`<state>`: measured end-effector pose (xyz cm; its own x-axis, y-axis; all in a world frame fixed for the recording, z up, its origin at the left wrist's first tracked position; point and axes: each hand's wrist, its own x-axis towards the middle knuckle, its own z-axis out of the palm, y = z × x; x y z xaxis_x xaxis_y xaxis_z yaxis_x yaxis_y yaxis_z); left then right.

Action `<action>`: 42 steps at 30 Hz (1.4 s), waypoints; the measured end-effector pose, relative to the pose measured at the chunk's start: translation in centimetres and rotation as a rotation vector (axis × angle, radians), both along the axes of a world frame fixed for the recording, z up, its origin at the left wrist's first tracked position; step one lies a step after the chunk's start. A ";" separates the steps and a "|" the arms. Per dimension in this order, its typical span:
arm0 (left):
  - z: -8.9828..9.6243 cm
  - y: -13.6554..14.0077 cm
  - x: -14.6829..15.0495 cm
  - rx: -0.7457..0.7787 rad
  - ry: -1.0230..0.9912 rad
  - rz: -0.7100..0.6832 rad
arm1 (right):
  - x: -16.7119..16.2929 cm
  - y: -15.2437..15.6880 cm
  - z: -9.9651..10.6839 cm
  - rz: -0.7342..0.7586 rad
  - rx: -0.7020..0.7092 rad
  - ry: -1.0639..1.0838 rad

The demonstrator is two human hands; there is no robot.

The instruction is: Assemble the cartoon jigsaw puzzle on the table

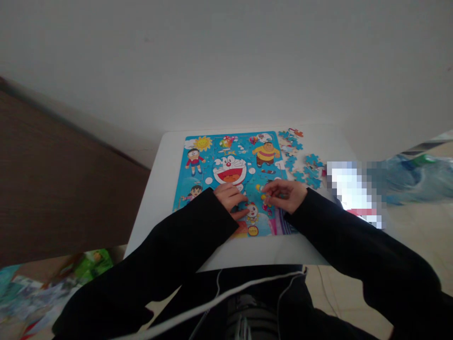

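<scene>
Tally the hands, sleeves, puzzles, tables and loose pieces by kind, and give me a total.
Hands: 2 (left hand, right hand)
Sleeves: 2, both black (left sleeve, right sleeve)
Puzzle: 1
Table: 1
Total: 6, leaving out the loose pieces, which overlap too much to count exactly.

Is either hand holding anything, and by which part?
The left hand lies over the puzzle, with nothing visibly gripped. The right hand is curled above it; whether it pinches a piece cannot be told.
</scene>
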<state>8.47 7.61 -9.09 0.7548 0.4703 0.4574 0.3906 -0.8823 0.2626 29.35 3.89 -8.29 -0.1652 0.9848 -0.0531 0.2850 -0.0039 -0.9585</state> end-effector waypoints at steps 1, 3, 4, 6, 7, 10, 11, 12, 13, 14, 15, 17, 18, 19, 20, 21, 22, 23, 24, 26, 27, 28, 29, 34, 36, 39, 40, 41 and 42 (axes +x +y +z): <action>0.2 0.0 0.0 0.002 0.009 0.011 | 0.2 0.4 -0.1 -0.049 -0.027 0.026; 0.4 -0.1 0.0 0.011 0.009 0.024 | 0.4 1.0 -0.4 -0.111 -0.084 0.045; 0.5 -0.1 0.1 0.013 0.000 0.029 | 0.4 1.2 -0.6 -0.122 -0.103 0.032; 0.6 -0.2 0.2 0.007 -0.025 0.036 | 0.4 1.5 -1.0 -0.114 -0.105 -0.038; 0.5 -0.2 0.2 -0.001 -0.036 0.034 | 0.5 1.6 -1.1 -0.109 -0.086 -0.089; 0.1 -0.2 0.4 -0.022 -0.051 0.013 | 0.6 1.5 -1.2 -0.130 0.040 -0.274; -0.1 -0.2 0.4 -0.023 -0.049 0.007 | 0.7 1.5 -1.1 -0.138 0.095 -0.332; -0.2 -0.2 0.4 -0.020 -0.045 0.006 | 0.7 1.4 -1.1 -0.142 0.151 -0.382; -0.3 -0.3 0.4 -0.014 -0.039 0.008 | 0.7 1.4 -1.0 -0.139 0.206 -0.423; -0.5 -0.3 0.4 -0.008 -0.030 0.011 | 0.7 1.3 -0.9 -0.125 0.258 -0.457; -0.6 -0.4 0.4 -0.004 -0.014 0.014 | 0.6 1.3 -0.9 -0.105 0.308 -0.484; -0.7 -0.5 0.5 -0.001 0.026 0.025 | 0.3 1.2 -0.9 -0.078 0.394 -0.526; -0.7 -0.5 0.5 0.000 0.046 0.034 | 0.2 1.2 -0.9 -0.072 0.429 -0.544; -0.8 -0.6 0.4 0.001 0.063 0.042 | 0.0 1.2 -0.9 -0.068 0.459 -0.560; -0.8 -0.6 0.4 0.003 0.075 0.049 | -0.1 1.1 -0.9 -0.065 0.484 -0.574; -0.8 -0.6 0.4 0.004 0.082 0.053 | -0.2 1.1 -0.9 -0.059 0.506 -0.586; -0.7 -0.6 0.4 0.003 0.088 0.056 | -0.2 1.1 -0.9 -0.047 0.524 -0.594; -0.7 -0.6 0.3 -0.001 0.092 0.057 | -0.2 1.1 -0.9 -0.033 0.532 -0.597; -0.7 -0.6 0.3 -0.008 0.096 0.058 | -0.2 1.1 -0.9 -0.022 0.530 -0.592; -0.6 -0.6 0.3 -0.019 0.097 0.059 | 0.0 1.0 -1.0 -0.021 0.498 -0.559; -0.5 -0.6 0.3 -0.021 0.093 0.060 | 0.1 1.0 -1.1 -0.025 0.475 -0.537; -0.5 -0.6 0.3 -0.021 0.086 0.062 | 0.2 1.0 -1.2 -0.030 0.453 -0.518; -0.5 -0.6 0.3 -0.018 0.079 0.063 | 0.3 1.0 -1.3 -0.035 0.436 -0.504; -0.4 -0.6 0.3 -0.001 0.065 0.067 | 0.3 1.2 -1.3 -0.056 0.397 -0.496; -0.5 -0.5 0.3 0.001 0.073 0.077 | 0.2 1.3 -1.2 -0.058 0.409 -0.493; -0.5 -0.5 0.3 0.001 0.071 0.072 | 0.1 1.4 -1.1 -0.043 0.433 -0.498; -0.5 -0.5 0.3 -0.001 0.070 0.064 | 0.1 1.3 -1.1 -0.032 0.436 -0.501; -0.5 -0.5 0.3 -0.004 0.070 0.058 | 0.1 1.3 -1.2 -0.026 0.437 -0.503; -0.5 -0.5 0.3 -0.007 0.071 0.053 | 0.1 1.3 -1.2 -0.022 0.437 -0.503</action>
<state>8.81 7.10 -9.56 0.7589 0.5138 0.4002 0.4547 -0.8579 0.2391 29.48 5.18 -9.45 -0.2043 0.9361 0.2863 0.7024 0.3438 -0.6233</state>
